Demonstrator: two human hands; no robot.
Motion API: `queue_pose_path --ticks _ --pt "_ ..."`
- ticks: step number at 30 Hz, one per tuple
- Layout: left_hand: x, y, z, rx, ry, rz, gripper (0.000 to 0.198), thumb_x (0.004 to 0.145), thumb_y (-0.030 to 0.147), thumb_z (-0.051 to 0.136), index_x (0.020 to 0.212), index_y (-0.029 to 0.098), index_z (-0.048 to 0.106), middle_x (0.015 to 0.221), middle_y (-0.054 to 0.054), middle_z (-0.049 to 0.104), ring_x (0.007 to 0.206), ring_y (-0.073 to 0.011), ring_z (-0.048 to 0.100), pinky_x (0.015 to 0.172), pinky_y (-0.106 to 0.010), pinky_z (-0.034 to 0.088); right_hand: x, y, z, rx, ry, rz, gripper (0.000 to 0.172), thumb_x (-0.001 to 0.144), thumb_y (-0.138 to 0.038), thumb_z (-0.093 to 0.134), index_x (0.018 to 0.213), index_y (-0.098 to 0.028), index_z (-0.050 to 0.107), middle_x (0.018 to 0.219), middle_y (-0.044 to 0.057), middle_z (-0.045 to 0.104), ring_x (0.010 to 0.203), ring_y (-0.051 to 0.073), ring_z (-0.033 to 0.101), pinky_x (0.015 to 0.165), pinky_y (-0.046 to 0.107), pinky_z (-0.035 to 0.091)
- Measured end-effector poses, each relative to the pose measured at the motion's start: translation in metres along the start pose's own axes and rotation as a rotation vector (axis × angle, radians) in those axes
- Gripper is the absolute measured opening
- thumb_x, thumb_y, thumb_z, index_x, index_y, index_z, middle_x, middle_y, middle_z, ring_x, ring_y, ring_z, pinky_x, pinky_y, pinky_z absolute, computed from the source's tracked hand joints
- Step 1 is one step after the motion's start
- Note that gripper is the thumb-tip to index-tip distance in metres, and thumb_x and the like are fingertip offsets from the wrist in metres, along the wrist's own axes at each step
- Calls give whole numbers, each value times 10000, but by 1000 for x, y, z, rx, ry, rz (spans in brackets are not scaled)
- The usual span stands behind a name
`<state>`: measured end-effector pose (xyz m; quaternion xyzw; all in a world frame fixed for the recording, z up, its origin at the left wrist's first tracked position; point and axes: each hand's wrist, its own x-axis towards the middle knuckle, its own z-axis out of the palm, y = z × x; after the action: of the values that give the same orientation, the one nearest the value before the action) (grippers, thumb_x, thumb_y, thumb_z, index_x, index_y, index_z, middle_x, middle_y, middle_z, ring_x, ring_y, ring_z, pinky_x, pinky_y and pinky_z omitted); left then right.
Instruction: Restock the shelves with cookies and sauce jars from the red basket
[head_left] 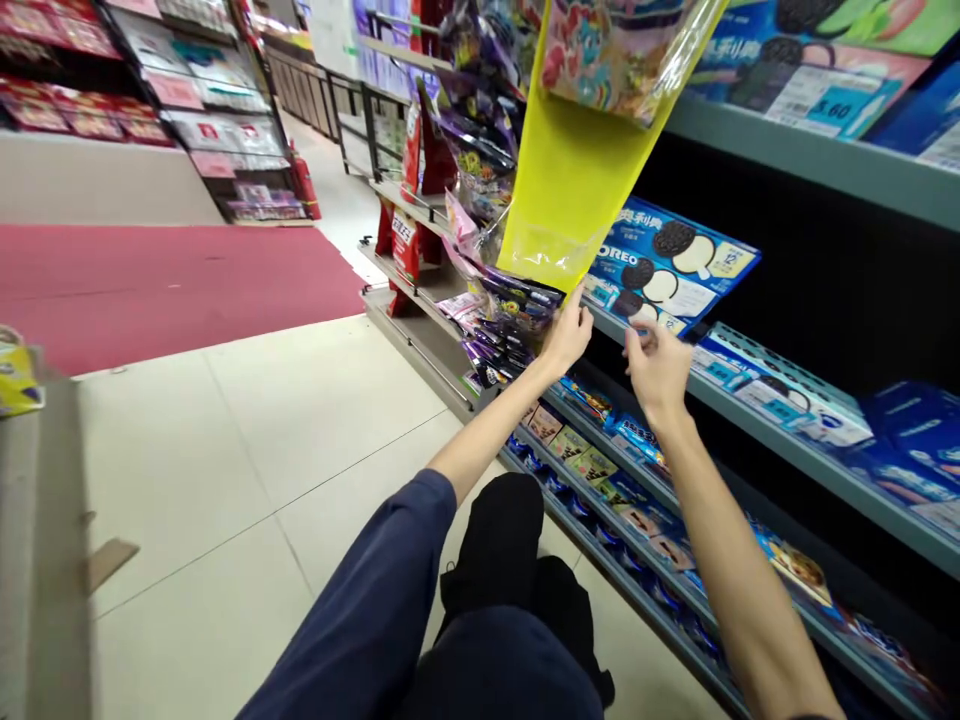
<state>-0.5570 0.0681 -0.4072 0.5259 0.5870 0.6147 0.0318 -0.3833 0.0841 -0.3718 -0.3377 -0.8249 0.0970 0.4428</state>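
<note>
Head view: nearest to you is your dark trouser leg (491, 540), below the yellow panel (574, 190), with both forearms reaching up to it, the left one coming out of a dark blue sleeve (367, 590), the right one bare. Your left hand (568, 335) is at the panel's lower right corner, its fingers bent and close together, touching the edge; the thumb side is hidden, so I cannot tell if it really pinches. Your right hand (660, 365) is raised to the right of the panel and apart from it, wrist turned inward, thumb and forefinger curled almost together; nothing is clearly seen between them, but I cannot tell for certain. The panel hangs ahead of you, with a clear pocket (555, 255) across its bottom and a cartoon pony packet (600, 60) on its upper part. In my judgement, the left hand should steady this corner with only light tension, because the clear film looks thin and could crease or tear; the right hand would do better to come in from the side, fingertips first. Mind also the dark packets (510, 320) crowded at the panel's lower left, and the blue Oreo board (682, 265) just right of it, which a careless knuckle could push. Farther, beyond the panel's left, lies a red floor covering (172, 285).
</note>
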Motion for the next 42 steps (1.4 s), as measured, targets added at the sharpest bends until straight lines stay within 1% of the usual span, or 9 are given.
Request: queue_pose_path --ticks 4,12,17,21,24,26,31,36,42 --pt "2 -1 4 -43 1 19 597 1054 215 398 1634 81 355 1343 -210 687 1361 -276 606 1253 -480 408 54 -11 11 -208 -17 -29 388 1027 -415 520 1202 -151 744 851 119 771 853 291 726 945 472 553" --pt "19 -2 19 -109 3 -106 638 1011 93 388 1643 59 306 1587 -247 502 1516 -281 462 1283 -480 366 72 -12 31 -335 -81 1 380 1025 -327 457 1195 -102 712 950 204 748 952 333 708 957 519 554" --pt "-1 3 9 11 -24 -150 684 1042 164 396 1682 47 187 1270 -246 722 1216 -276 691 1122 -450 496 56 -34 30 -273 -53 13 382 1032 -332 458 1221 -112 707 942 178 752 920 325 725 939 512 562" --pt "-139 -7 26 102 -424 -133 739 1060 306 431 1707 137 115 1065 -146 789 926 -259 761 908 -386 563 -77 -25 9 18 36 122 389 1051 -471 487 1268 -222 691 853 66 756 745 218 724 773 351 581" --pt "-293 -17 30 345 -930 -348 605 1084 313 375 1668 180 285 1090 -107 794 976 -217 772 903 -297 543 -243 6 -30 22 -3 409 308 1030 -468 540 1171 -268 727 815 35 762 646 184 704 659 318 556" --pt "-370 -25 17 440 -1207 -322 517 1061 260 394 1543 104 502 1056 -171 793 1003 -265 775 901 -325 539 -357 22 -72 -7 33 771 343 1033 -460 499 1197 -243 708 759 25 745 611 189 695 620 314 556" --pt "-420 -41 25 578 -1601 -75 486 1076 327 337 1399 159 659 1195 -207 767 1112 -332 746 931 -394 520 -566 12 -222 -384 258 1407 375 991 -334 460 1185 -123 702 810 92 773 686 229 719 715 338 569" --pt "-440 -36 44 769 -1678 56 508 1070 355 325 1442 186 628 1183 -180 774 1063 -360 754 885 -427 522 -633 37 -332 -576 347 1640 304 1013 -228 493 1135 -80 728 892 137 774 805 224 720 833 342 547" --pt "-476 -19 16 813 -1591 118 515 1088 345 287 1403 162 651 1153 -159 788 949 -346 778 800 -402 532 -608 117 -327 -427 257 1631 319 1014 -418 677 1151 -131 693 1083 52 721 933 175 706 870 369 616"
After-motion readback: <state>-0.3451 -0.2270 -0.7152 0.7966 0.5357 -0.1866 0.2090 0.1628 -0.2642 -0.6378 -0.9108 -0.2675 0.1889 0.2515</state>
